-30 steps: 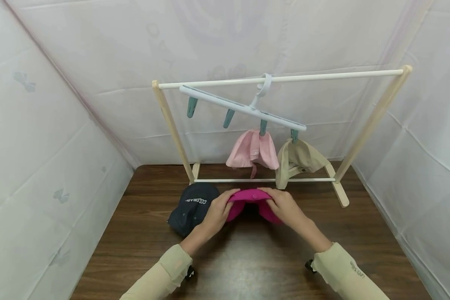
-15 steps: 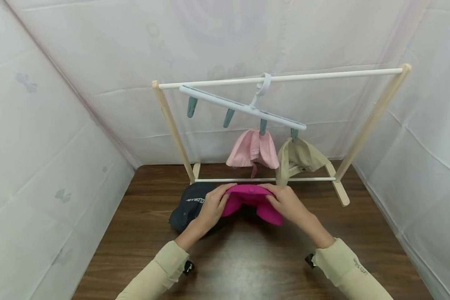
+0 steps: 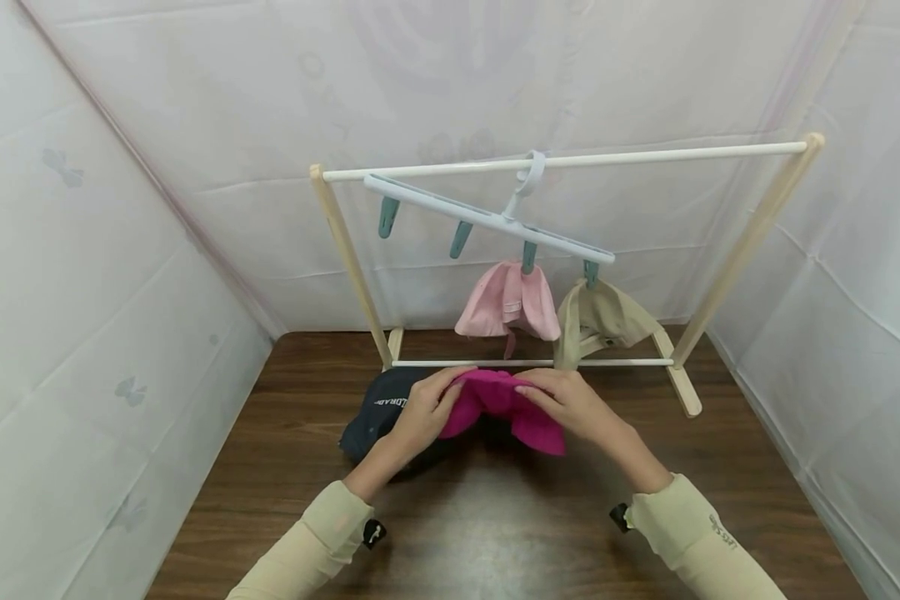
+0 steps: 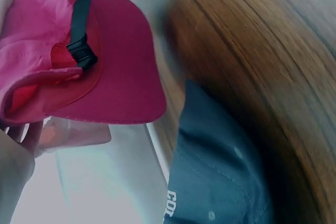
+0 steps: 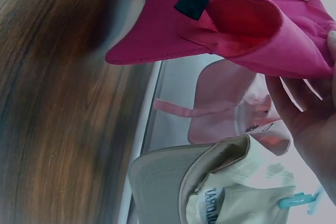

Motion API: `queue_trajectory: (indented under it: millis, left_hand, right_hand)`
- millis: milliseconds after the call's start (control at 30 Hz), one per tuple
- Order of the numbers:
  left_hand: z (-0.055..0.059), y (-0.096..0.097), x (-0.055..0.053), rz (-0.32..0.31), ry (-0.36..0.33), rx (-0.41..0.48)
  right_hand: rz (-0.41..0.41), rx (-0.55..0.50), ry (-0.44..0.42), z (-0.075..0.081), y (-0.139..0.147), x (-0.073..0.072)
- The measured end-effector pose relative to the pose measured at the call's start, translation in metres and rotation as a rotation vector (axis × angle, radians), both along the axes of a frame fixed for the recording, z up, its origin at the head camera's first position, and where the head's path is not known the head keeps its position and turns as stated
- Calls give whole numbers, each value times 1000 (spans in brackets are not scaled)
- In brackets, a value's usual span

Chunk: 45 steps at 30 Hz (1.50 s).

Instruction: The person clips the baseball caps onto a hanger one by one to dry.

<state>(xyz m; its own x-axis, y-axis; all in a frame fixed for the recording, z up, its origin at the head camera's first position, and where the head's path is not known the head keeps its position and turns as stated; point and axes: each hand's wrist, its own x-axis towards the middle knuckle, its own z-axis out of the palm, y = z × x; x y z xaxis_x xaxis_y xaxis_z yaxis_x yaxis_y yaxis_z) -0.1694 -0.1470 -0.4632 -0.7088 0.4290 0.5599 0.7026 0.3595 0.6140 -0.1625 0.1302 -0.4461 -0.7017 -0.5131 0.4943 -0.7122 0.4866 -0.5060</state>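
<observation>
A magenta baseball cap (image 3: 536, 427) is held up between both hands over the table. My left hand (image 3: 424, 410) grips its left side, and my right hand (image 3: 570, 402) pinches the right side, thumb on the near face. In the left wrist view the cap's brim (image 4: 126, 61) points down toward the table, and a black strap with a buckle (image 4: 81, 45) crosses the back opening. The folded crown (image 5: 252, 35) shows a red lining in the right wrist view. A navy cap (image 3: 371, 417) with white lettering lies on the table just left of the left hand, which partly covers it.
Behind the hands stands a rack with a white top bar (image 3: 645, 156) and wooden legs. A pale blue hanger (image 3: 480, 217) tilts from it. Its clips hold a pink cap (image 3: 495, 304) and a beige cap (image 3: 615, 317); two left clips (image 3: 388, 218) hang unused. White sheeting surrounds the table.
Both hands have shifted slightly and tilted the magenta cap, so its top edge now folds inward between them. The left hand covers more of the navy cap. The hanging caps stay put.
</observation>
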Motion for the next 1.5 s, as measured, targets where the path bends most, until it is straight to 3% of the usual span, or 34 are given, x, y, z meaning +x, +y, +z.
queue_trajectory:
  millis: [200, 533, 833, 1133, 1500]
  left_hand:
    - [10, -3, -1, -34, -74, 65]
    - [24, -15, -2, -64, -141, 157]
    - [33, -19, 0, -39, -92, 160]
    - [36, -19, 1, 8, -118, 178]
    - [46, -18, 0, 39, -124, 118]
  right_hand:
    - [-21, -33, 30, 6, -3, -1]
    - [19, -32, -22, 15, -4, 4]
    - [-31, -63, -13, 29, -10, 6]
    - [-72, -102, -5, 40, -22, 4]
    - [-74, -120, 43, 49, -37, -1]
